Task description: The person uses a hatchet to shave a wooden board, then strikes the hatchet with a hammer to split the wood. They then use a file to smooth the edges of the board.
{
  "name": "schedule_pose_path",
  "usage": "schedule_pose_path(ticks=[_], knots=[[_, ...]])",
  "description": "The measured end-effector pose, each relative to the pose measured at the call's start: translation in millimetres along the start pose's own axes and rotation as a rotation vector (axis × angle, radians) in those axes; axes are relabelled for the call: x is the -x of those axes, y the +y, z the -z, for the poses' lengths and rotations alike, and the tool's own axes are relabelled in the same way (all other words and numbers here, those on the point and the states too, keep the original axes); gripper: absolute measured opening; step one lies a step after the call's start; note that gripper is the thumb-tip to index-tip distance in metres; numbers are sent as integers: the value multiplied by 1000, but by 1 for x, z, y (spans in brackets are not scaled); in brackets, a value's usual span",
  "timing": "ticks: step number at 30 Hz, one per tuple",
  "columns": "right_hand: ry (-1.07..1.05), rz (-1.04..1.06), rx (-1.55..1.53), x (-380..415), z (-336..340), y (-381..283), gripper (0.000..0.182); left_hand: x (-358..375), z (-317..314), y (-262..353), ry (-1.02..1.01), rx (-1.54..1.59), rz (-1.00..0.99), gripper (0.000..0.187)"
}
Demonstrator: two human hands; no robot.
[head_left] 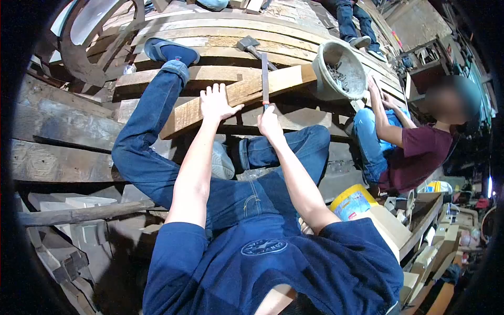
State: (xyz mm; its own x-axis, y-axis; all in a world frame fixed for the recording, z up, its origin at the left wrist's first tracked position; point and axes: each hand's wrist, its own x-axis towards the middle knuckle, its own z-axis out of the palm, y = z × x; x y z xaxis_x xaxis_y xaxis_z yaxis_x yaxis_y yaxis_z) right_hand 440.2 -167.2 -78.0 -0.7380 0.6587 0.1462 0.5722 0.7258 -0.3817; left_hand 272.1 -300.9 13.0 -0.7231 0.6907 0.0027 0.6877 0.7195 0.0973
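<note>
**Head cam: hand saw on a plank**

Head view shows the left hand spread flat, pressing on a long pale wooden plank lying across curved timber boards. Right hand is wrapped tight around the grip of a narrow metal hand saw, blade standing against the plank's edge. Grey bucket of nails sits just beside the plank's far end.

Taking the slanted plank as landmark: its upper face lies bare between the left hand, pressed flat on it, and the upright saw blade gripped by the right hand. Just above the plank a hammer lies on the curved boards, blocking that way. At the plank's far right end a bucket of nails closes the way, with another person's hand beside it. Below the plank, the person's bent legs fill the gap.
</note>
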Motion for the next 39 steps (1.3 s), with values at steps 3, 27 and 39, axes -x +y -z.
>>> schedule_pose_path(ticks=[3, 27, 39], knots=[[-101, -63, -67, 10, 4, 5, 54, 1, -11, -1, 62, -15, 3, 107], [-208, -186, -91, 88, 21, -22, 42, 4, -7, 1, 132, -20, -1, 103], [-101, -63, -215, 11, 13, 3, 37, 3, 2, 2, 7, -31, 6, 108]])
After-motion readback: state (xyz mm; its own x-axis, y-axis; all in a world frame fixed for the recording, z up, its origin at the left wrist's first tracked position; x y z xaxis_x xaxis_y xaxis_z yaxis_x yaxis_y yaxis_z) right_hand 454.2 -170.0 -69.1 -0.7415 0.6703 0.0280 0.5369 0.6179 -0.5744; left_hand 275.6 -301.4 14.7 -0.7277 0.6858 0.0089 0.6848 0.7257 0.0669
